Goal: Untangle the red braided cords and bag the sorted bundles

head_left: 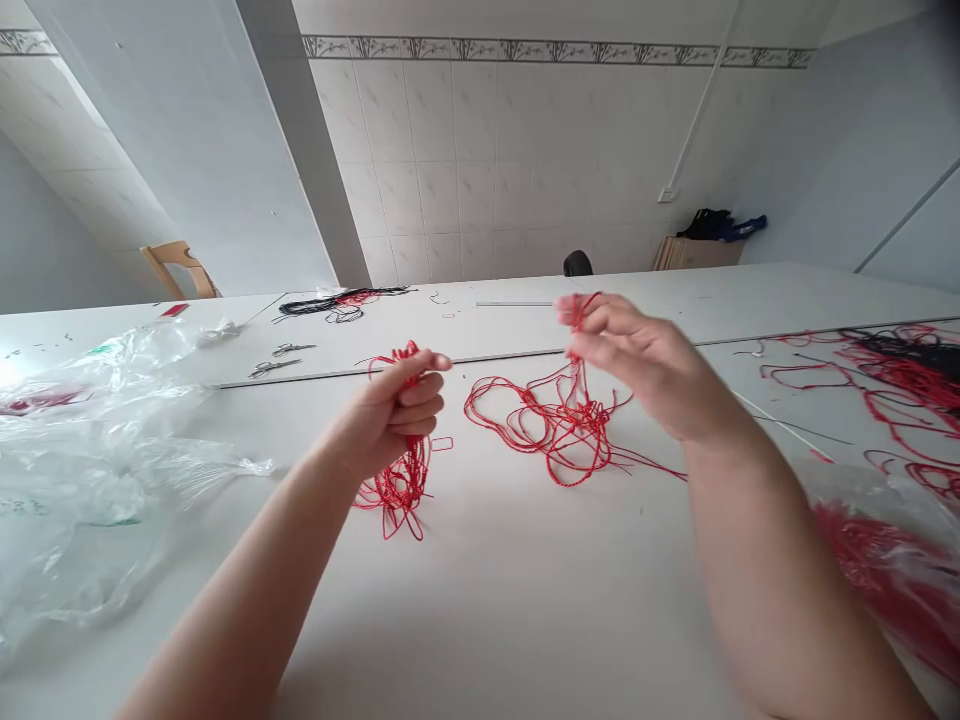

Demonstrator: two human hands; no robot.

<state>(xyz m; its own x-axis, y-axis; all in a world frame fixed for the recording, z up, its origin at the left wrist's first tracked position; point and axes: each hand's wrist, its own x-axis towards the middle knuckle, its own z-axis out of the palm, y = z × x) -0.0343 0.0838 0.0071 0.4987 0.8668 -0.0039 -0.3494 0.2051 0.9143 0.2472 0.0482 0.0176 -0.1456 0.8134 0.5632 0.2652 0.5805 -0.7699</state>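
Red cord (402,490) is held in two separate hanks above a white bench (487,610). The left hand (394,412) is closed in a fist around the first hank, with the fingers curled and the thumb laid along the top. From this fist the hank drops almost straight down, its long axis tilted slightly toward the person, and it ends in a narrow tangle of loops. Its lower end appears to touch the bench, though this is hard to confirm from the overhead angle.

The right hand (626,370) is nearly closed, with the fingertips (570,312) and thumb pinched together on the second hank (559,430). A short tuft of cord pokes up above the pinch. Below it, strands run down to a loose tangle on the bench, where wide loops spread toward the left hand and a few ends trail off to the right.

Clear plastic sheeting (90,470) is bunched on the bench to the left. A large mass of red and black cord (900,375) is spread to the right, and a plastic bag of red cord (877,570) lies nearer the right arm. Black and red cord (337,303) is laid out further along the bench.
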